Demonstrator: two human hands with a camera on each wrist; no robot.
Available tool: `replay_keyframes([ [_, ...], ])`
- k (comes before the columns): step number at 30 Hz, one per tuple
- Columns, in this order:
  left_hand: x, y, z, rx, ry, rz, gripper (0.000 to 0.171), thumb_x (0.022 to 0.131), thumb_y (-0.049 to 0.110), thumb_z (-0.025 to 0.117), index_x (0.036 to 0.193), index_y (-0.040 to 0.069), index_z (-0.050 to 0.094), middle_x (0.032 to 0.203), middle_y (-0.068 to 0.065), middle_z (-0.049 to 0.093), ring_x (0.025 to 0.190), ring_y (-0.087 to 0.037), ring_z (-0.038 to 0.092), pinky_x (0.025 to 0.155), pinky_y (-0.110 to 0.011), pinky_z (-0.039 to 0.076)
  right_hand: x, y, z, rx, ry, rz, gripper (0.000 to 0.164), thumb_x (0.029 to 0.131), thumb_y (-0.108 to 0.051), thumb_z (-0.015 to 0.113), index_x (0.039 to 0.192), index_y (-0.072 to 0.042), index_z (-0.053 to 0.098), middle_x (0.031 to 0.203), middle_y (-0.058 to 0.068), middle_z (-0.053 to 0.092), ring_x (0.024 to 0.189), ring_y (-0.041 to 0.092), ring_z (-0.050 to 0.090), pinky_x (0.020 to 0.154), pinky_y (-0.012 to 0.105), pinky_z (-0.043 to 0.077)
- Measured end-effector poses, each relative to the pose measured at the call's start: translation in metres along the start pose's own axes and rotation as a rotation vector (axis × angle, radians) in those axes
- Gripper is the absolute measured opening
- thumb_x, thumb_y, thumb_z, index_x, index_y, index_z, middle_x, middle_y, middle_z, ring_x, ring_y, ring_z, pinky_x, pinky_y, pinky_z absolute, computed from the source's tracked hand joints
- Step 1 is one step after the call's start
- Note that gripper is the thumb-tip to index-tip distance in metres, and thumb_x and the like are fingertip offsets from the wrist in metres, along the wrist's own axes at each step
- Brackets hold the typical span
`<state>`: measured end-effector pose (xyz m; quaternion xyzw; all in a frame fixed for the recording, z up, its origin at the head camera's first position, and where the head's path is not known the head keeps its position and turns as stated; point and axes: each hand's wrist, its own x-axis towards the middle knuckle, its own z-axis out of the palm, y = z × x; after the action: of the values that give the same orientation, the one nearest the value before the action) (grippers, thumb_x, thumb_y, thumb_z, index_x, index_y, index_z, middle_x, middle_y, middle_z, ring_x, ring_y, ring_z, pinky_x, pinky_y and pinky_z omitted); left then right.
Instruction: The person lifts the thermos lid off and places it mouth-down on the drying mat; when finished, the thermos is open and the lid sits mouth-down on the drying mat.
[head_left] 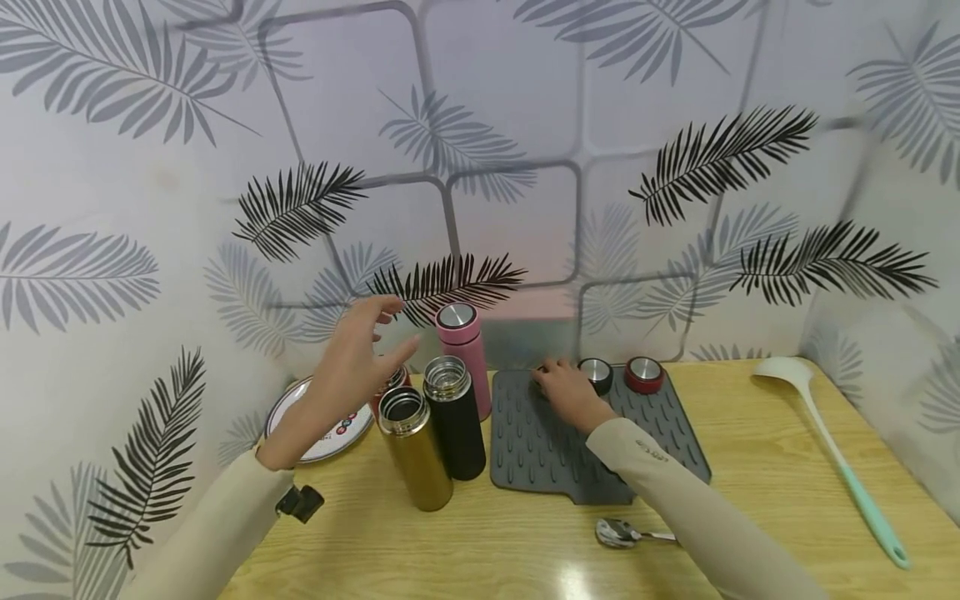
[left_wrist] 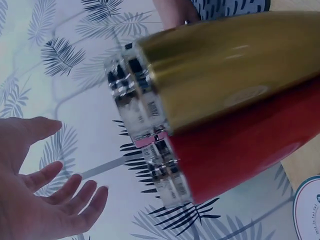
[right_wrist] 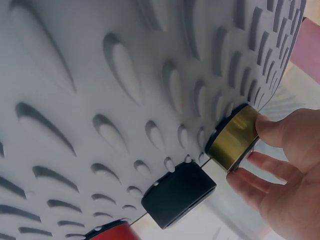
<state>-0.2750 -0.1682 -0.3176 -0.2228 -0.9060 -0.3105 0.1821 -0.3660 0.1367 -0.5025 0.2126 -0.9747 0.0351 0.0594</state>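
My right hand point(head_left: 568, 392) pinches a gold bottle cap point(right_wrist: 235, 139) between thumb and fingers, at the back edge of the dark drying mat point(head_left: 528, 450). Beside that cap stand a black cap point(head_left: 597, 375) and a red cap point(head_left: 644, 375). Above the flasks my left hand point(head_left: 360, 358) hovers, fingers apart and holding nothing. Below it stand an uncapped gold flask point(head_left: 417, 458) and an uncapped black flask point(head_left: 456, 425). A red flask point(left_wrist: 250, 150), also uncapped, is partly hidden behind the gold one. The pink flask point(head_left: 465, 358) has its lid on.
A patterned plate point(head_left: 318, 450) lies behind my left forearm. In front of the mat lies a metal spoon point(head_left: 617, 533), its handle partly under my right sleeve. A ladle point(head_left: 832, 442) with a pale green handle lies along the right side. The leaf-patterned wall closes off the back.
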Motion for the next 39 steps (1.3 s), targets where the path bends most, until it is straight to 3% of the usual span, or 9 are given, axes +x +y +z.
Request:
replay_keyframes([
  [9,0.042,0.003,0.011,0.141,-0.266,-0.038,0.075,0.097,0.032,0.076,0.156,0.005,0.04,0.154,-0.023,0.045,0.135,-0.042,0.054,0.106,-0.058,0.049,0.003,0.001,0.004,-0.023,0.016,-0.025,0.031,0.102,-0.01,0.067,0.133,-0.008,0.068,0.127,0.019,0.063,0.116,0.04,0.06,0.084,0.054,0.06],
  [15,0.058,0.002,0.022,0.143,-0.399,-0.078,0.091,0.091,0.037,0.082,0.162,0.013,0.03,0.16,-0.025,0.038,0.135,-0.044,0.053,0.107,-0.061,0.048,0.0,0.0,0.001,-0.004,0.012,-0.03,0.031,0.102,-0.009,0.066,0.133,-0.007,0.067,0.128,0.02,0.063,0.116,0.04,0.061,0.084,0.054,0.06],
  [18,0.064,0.0,0.027,0.125,-0.447,-0.098,0.097,0.089,0.037,0.085,0.164,0.015,0.027,0.16,-0.024,0.04,0.138,-0.042,0.052,0.109,-0.061,0.047,0.0,-0.001,0.0,0.018,0.012,-0.037,0.031,0.103,-0.009,0.065,0.133,-0.006,0.067,0.129,0.021,0.063,0.116,0.041,0.06,0.084,0.054,0.059],
  [28,0.091,-0.012,0.041,0.124,-0.538,-0.113,0.094,0.089,0.025,0.083,0.162,0.004,0.028,0.154,-0.026,0.048,0.14,-0.041,0.05,0.113,-0.054,0.044,-0.001,0.0,-0.005,0.017,-0.016,-0.021,0.031,0.103,-0.009,0.065,0.134,-0.005,0.067,0.128,0.022,0.062,0.115,0.041,0.06,0.088,0.053,0.058],
  [30,0.094,-0.014,0.044,0.11,-0.586,-0.123,0.094,0.089,0.023,0.083,0.163,0.005,0.027,0.152,-0.025,0.05,0.138,-0.041,0.052,0.112,-0.053,0.046,0.0,0.0,-0.004,0.016,-0.005,-0.027,0.031,0.103,-0.008,0.065,0.133,-0.004,0.068,0.126,0.022,0.063,0.114,0.041,0.06,0.086,0.053,0.058],
  [35,0.1,-0.026,0.053,0.056,-0.688,-0.109,0.093,0.089,0.015,0.083,0.163,0.007,0.026,0.152,-0.026,0.048,0.125,-0.04,0.059,0.092,-0.048,0.057,-0.001,0.003,0.0,0.024,0.026,-0.036,0.029,0.103,-0.007,0.065,0.131,-0.003,0.069,0.123,0.022,0.064,0.11,0.042,0.061,0.084,0.054,0.059],
  [39,0.101,-0.036,0.057,0.005,-0.695,-0.104,0.091,0.09,0.014,0.082,0.161,0.004,0.026,0.149,-0.027,0.048,0.116,-0.038,0.06,0.077,-0.042,0.057,-0.001,0.004,0.0,0.012,0.037,-0.045,0.027,0.103,-0.007,0.064,0.13,-0.003,0.069,0.122,0.022,0.064,0.109,0.041,0.061,0.082,0.053,0.059],
])
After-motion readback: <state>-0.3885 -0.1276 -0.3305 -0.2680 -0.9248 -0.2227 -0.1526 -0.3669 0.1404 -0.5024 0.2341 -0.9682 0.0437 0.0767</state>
